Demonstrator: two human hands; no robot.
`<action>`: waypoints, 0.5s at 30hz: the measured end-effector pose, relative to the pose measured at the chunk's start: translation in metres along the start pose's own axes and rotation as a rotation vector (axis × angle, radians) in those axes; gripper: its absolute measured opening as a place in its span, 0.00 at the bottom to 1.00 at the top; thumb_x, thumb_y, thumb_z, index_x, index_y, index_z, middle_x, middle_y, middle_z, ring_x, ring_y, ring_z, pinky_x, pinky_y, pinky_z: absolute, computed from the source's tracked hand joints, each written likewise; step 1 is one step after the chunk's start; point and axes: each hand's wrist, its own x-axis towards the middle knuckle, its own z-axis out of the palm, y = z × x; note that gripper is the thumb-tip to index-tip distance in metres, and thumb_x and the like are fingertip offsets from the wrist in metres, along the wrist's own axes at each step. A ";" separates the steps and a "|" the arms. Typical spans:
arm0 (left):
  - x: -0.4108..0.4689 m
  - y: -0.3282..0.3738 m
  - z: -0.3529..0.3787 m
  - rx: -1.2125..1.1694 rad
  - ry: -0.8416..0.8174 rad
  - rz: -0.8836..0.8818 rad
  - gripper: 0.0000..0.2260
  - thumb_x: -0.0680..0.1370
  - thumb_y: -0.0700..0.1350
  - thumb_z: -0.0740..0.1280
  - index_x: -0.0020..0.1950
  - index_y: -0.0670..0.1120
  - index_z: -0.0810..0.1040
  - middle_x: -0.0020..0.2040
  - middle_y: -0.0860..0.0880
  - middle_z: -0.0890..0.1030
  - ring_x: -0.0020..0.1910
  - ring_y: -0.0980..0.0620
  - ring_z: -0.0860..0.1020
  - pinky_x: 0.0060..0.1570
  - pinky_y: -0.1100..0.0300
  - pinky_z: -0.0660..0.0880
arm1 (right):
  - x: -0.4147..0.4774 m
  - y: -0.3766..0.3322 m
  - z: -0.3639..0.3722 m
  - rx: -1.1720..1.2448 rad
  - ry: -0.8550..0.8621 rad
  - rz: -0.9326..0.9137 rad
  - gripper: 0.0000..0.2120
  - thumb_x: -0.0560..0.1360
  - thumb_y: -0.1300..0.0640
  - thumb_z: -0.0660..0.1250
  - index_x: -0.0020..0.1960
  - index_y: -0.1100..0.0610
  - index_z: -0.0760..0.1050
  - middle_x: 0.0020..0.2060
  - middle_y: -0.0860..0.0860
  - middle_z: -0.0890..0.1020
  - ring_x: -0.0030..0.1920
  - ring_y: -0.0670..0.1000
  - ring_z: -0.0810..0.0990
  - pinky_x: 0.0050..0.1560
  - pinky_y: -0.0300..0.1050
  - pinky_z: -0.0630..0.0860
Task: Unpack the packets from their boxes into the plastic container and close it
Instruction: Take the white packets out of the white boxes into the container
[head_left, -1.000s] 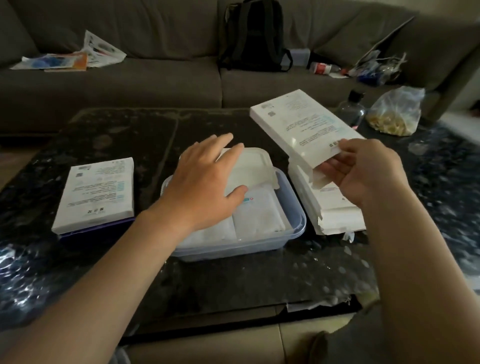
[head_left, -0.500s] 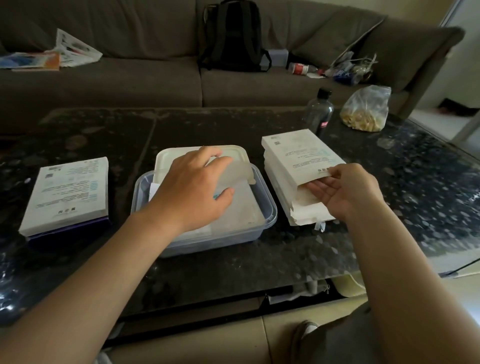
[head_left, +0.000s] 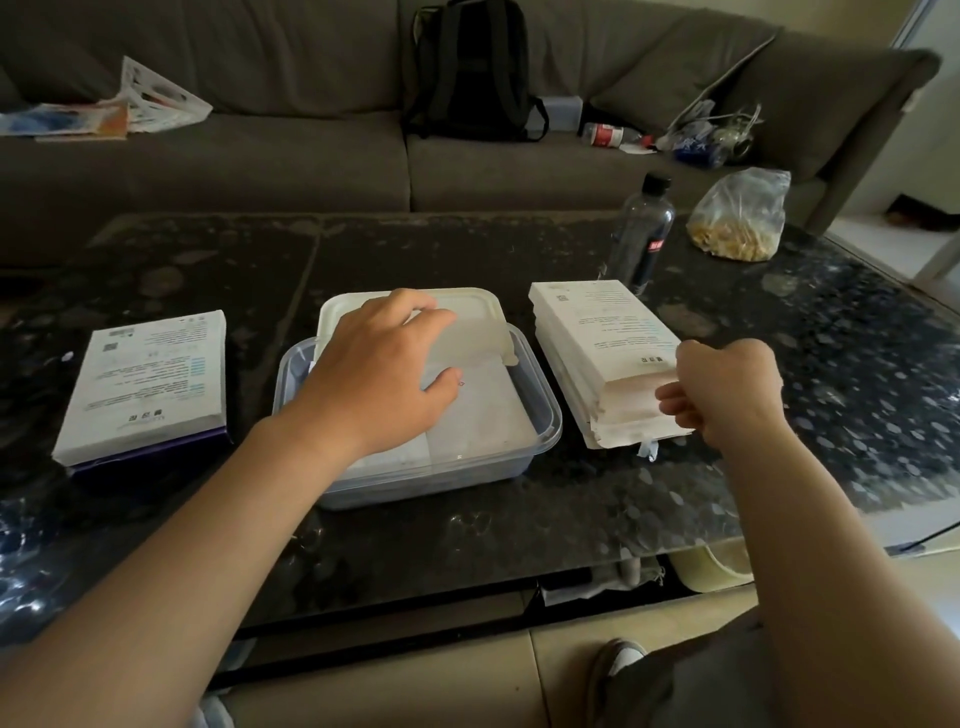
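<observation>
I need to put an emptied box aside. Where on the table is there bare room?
Bare tabletop lies behind the container and left box, and right of the box stack, nearer than the bag. Crowded: the middle row, around the bottle.

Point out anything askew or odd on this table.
The lid lies tilted on the plastic container's far rim, not seated, under the left hand. The top box of the right stack gapes open at its near end, where the right hand pinches it.
</observation>
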 end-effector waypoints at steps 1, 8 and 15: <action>0.000 -0.002 -0.001 0.002 0.001 -0.002 0.23 0.78 0.52 0.69 0.71 0.45 0.74 0.71 0.47 0.72 0.70 0.44 0.70 0.68 0.47 0.67 | 0.001 -0.001 0.000 -0.043 0.024 -0.029 0.11 0.74 0.60 0.60 0.44 0.66 0.78 0.31 0.58 0.85 0.27 0.53 0.81 0.28 0.43 0.73; -0.004 -0.013 -0.010 0.018 -0.006 -0.063 0.24 0.79 0.53 0.68 0.73 0.47 0.72 0.71 0.49 0.71 0.70 0.46 0.70 0.68 0.49 0.68 | -0.023 -0.029 0.019 -0.120 0.002 -0.287 0.11 0.76 0.59 0.60 0.44 0.63 0.80 0.33 0.55 0.85 0.27 0.51 0.83 0.27 0.43 0.77; -0.014 -0.044 -0.034 0.041 0.029 -0.281 0.25 0.79 0.54 0.68 0.74 0.51 0.70 0.72 0.51 0.69 0.70 0.47 0.68 0.66 0.49 0.70 | -0.067 -0.057 0.077 -0.149 -0.124 -0.517 0.10 0.80 0.54 0.65 0.41 0.56 0.77 0.33 0.54 0.83 0.34 0.54 0.84 0.38 0.53 0.85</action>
